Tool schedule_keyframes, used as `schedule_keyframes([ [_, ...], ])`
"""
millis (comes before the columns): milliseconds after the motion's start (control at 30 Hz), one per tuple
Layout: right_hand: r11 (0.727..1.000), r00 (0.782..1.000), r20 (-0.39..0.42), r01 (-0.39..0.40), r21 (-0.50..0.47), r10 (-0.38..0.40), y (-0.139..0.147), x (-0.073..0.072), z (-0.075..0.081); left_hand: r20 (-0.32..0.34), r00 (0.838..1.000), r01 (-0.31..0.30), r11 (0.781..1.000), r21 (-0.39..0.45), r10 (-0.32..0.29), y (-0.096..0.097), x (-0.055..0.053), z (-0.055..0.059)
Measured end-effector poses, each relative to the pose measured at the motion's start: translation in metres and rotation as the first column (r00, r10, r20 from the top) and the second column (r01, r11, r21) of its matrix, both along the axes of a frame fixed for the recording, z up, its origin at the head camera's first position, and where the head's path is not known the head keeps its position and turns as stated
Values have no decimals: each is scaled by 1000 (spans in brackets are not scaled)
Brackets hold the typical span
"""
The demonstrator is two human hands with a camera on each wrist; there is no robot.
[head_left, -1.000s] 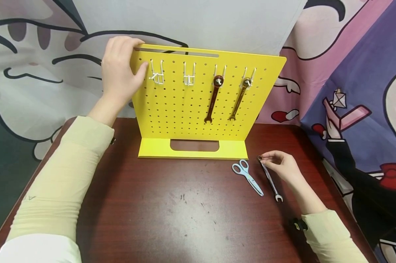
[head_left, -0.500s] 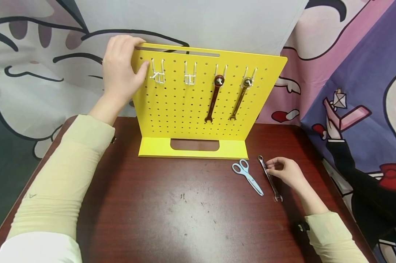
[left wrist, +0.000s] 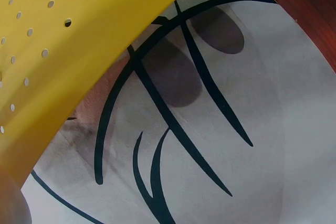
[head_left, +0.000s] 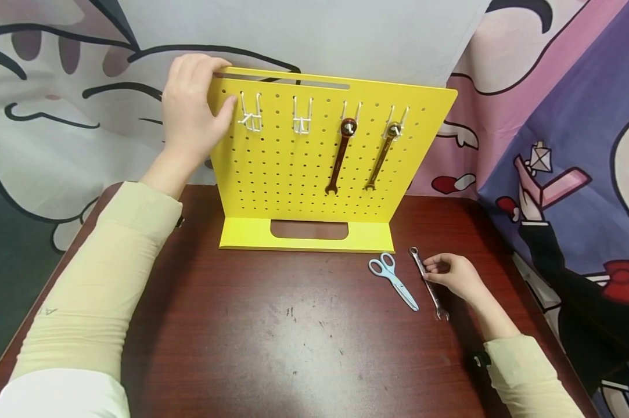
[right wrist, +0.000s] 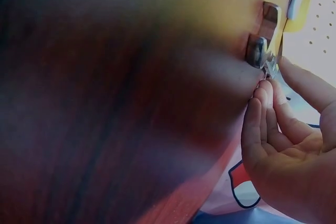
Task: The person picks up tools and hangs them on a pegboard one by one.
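With the thumb in front and the fingers behind, my left hand point(head_left: 191, 110) grips the upper left corner of a yellow pegboard point(head_left: 288, 159). Low at the right, my right hand point(head_left: 459, 280) pinches a silver combination wrench point(head_left: 417, 261) near its middle. That wrench lies slanted over the table, its ring end away from me and its open end towards me. In the right wrist view the wrench's open end point(right wrist: 256, 51) shows just beyond the fingertips. Light blue scissors point(head_left: 394, 280) lie left of the wrench, handles towards the board.
Two wrenches hang from the pegboard's right hooks, a reddish one point(head_left: 340, 157) and a brownish one point(head_left: 380, 159). Two white hooks point(head_left: 301, 119) at the left carry nothing. The board's base stands on the dark red table point(head_left: 272, 325). Printed cloth point(head_left: 377, 40) closes off the back and right.
My right hand has slid along the wrench from near its ring end towards its middle. The wrench has hardly moved. My left hand stays on the board's corner.
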State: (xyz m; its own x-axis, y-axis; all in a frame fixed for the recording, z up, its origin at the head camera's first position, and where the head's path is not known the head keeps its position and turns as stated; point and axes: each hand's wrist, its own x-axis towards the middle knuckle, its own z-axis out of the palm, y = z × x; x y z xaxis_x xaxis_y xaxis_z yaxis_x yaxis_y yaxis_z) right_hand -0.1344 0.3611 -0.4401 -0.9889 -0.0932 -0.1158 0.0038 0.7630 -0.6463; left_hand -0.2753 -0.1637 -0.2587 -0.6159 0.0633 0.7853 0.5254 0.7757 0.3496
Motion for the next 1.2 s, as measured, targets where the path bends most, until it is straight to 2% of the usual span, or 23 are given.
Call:
schedule_keyframes([
  [233, 998, 998, 46, 39, -55, -36, 2, -2, -2, 6, 1000, -5, 1000, 5, 5, -1, 1, 0],
  [433, 999, 998, 39, 49, -18, -48, -1, -4, -3, -18, 1000, 3, 1000, -12, -3, -2, 1, 0],
  [933, 995, 994, 39, 98, 0, -98, -2, -4, -6, 2, 1000, -7, 1000, -3, 7, -1, 1, 0],
  [1200, 991, 992, 43, 119, 59, -122, -5, -3, -3, -11, 1000, -1, 1000, -23, 0, 0, -1, -2],
])
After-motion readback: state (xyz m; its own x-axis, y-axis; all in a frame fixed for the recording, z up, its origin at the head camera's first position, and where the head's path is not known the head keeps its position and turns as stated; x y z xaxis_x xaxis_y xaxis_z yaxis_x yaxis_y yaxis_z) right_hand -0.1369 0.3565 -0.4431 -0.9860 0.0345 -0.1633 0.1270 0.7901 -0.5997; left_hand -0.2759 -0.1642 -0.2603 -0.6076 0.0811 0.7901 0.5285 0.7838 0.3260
